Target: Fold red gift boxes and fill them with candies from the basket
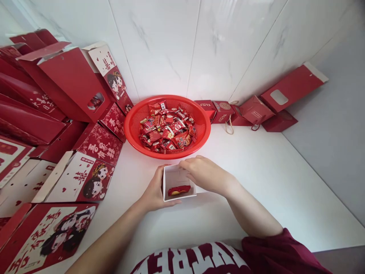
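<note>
A small white-lined cardboard box (177, 176), open at the top, is held over the white tabletop by my left hand (155, 192), whose fingers wrap round its left and near sides. One red-wrapped candy (179, 190) with a yellow patch lies inside against the near wall. At the box's far right corner is my right hand (207, 173), its fingers curled together over the rim; what they hold, if anything, is hidden. Just beyond the hands stands a red perforated plastic basket (129, 133) with many red-wrapped candies (171, 129) in it.
Red and white printed gift boxes (97, 144) crowd the left side, some stacked and leaning. Along the tiled wall (162, 45) at the right are several small red boxes (222, 112) with cord loops, and a taller red box (293, 87) lies tilted on another.
</note>
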The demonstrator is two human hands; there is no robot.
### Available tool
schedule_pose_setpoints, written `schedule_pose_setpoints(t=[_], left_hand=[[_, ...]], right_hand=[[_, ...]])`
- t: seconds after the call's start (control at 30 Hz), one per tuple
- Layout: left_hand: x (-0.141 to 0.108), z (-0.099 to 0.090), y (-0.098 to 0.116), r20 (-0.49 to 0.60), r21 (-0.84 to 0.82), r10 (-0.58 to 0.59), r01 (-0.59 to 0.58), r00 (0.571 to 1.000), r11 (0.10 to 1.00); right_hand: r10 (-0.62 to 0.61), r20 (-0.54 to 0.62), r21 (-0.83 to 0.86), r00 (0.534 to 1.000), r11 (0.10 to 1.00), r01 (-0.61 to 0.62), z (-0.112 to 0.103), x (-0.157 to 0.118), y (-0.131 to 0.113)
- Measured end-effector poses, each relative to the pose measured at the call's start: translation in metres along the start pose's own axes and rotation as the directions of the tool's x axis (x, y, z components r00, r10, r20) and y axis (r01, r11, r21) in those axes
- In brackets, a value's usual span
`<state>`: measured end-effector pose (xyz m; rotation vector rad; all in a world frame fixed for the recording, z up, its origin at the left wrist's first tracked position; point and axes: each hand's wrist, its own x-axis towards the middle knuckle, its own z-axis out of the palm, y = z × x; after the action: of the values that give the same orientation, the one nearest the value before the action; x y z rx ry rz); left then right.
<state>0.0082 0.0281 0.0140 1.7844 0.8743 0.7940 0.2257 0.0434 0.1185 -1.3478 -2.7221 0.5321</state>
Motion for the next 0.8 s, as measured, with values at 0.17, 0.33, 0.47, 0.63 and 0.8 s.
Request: schedule_pose_setpoints(t=[0.17,0.33,0.47,0.63,0.8], left_hand=[[0.000,0.000,0.000,0.029,-0.025,0.017,-0.016,0.999,1.000],[0.000,0.000,0.000,0.045,0.014,0.027,-0.028,0.999,1.000],[0.000,0.000,0.000,0.040,0.019,0.041,-0.042,0.998,0.999],[0.000,0.000,-0.001,0.046,-0.006,0.034,-0.034,0.998,0.999],[-0.002,-0.002,-0.001,0.073,-0.016,0.006,-0.004,0.997,1.000]], right_hand=[[-0.049,-0.027,-0.031,0.998,0.998,0.048,-0.002,0.000,-0.005],[-0.057,0.073,0.027,0.996,0.998,0.055,0.010,0.005,-0.008],[-0.101,0.218,-0.095,0.971,0.988,0.124,0.030,0.016,-0.010],[-0.202,0.333,-0.049,0.921,0.972,0.231,0.036,0.022,-0.009],[-0.317,0.293,0.211,0.902,0.942,0.262,0.019,0.018,-0.006]])
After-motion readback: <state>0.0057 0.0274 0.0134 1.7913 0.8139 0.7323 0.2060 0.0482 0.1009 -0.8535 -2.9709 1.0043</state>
